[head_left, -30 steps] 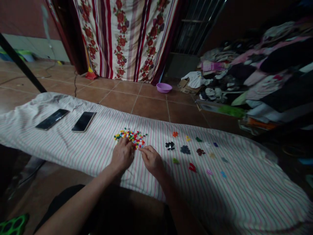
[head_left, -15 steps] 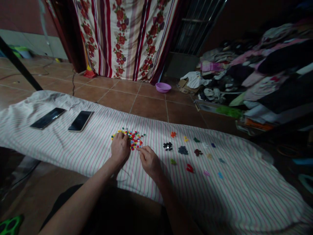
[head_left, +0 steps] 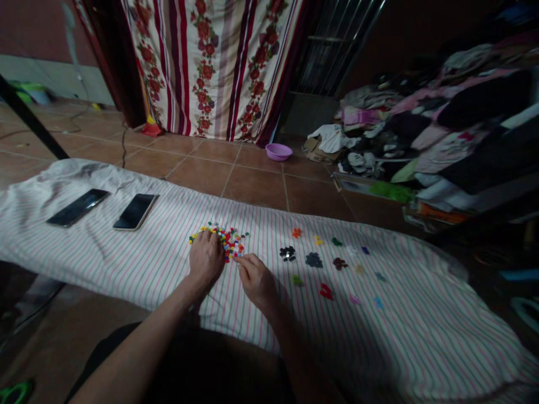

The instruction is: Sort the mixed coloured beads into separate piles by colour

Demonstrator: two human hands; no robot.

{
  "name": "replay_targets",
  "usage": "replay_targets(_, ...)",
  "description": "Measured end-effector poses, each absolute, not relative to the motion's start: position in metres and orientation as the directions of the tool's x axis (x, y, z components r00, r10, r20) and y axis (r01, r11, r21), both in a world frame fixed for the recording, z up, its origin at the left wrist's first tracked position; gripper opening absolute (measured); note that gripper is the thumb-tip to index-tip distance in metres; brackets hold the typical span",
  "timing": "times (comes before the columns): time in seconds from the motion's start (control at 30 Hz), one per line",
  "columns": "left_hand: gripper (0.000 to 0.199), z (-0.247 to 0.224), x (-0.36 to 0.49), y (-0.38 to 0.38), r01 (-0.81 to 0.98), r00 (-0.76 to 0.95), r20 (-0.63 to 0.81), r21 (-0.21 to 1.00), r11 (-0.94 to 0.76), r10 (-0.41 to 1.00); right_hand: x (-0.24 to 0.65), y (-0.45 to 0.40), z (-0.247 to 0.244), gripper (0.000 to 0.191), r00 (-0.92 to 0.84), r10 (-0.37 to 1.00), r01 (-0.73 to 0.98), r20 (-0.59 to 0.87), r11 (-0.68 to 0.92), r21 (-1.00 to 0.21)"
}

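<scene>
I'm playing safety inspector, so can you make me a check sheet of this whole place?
Surface: striped cloth, wrinkled toward the far left.
Things: a mixed-colour pile of tiny pieces; to its right, separate single-colour groups, such as the black group and red group.
Clutter: two phones on the cloth, left of the pile.
Hands: left hand over the pile, partly covering it; right hand at its near edge, too small to tell if it grips a piece.
Cables: dark cord on the floor beyond the cloth.
Surroundings: flowered curtain, purple bowl, clothes heap.
</scene>
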State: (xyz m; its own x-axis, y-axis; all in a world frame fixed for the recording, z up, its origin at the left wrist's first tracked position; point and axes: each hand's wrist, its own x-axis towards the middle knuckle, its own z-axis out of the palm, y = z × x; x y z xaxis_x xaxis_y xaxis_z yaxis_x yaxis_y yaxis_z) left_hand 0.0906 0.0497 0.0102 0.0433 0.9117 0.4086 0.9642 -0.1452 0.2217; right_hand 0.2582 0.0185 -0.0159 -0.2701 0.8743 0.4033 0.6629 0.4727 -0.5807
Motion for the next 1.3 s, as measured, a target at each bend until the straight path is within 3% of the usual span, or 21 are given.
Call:
replay_targets(0.17,0.01,0.011,0.085,0.047,0.919,0.016,0.382,0.358,-0.164,0.924,0.258,0.02,-0.017,0.032,-0.261,0.874,0.621,0.409,0.477,-0.622)
replay_targets(0.3,0.01,0.013,0.085,0.044,0.911,0.038,0.405,0.362,-0.199,0.914,0.259,0.018,-0.016,0.033,-0.263,0.881,0.635,0.393,0.464,-0.618)
replay_targets(0.5,0.009,0.016,0.097,0.036,0.851,0.174,0.431,0.387,-0.356,0.885,0.258,0.014,-0.008,0.031,-0.219,0.913,0.652,0.344,0.399,-0.645)
replay_targets(0.73,0.016,0.019,0.113,0.032,0.717,0.263,0.38,0.539,-0.443,0.887,0.265,0.011,0.002,0.029,-0.166,0.945,0.661,0.281,0.318,-0.68)
replay_targets(0.83,0.018,0.017,0.118,0.033,0.673,0.243,0.318,0.625,-0.395,0.916,0.27,0.01,0.004,0.024,-0.161,0.953,0.661,0.257,0.298,-0.688)
replay_targets(1.03,0.026,0.012,0.127,0.034,0.468,0.189,0.003,0.879,-0.093,0.982,0.28,0.007,0.003,0.018,-0.131,0.954,0.693,0.271,0.283,-0.662)
replay_targets(1.3,0.034,0.021,0.139,0.026,0.342,0.225,-0.08,0.94,-0.002,0.971,0.291,-0.001,0.007,0.011,-0.145,0.954,0.725,0.261,0.282,-0.628)
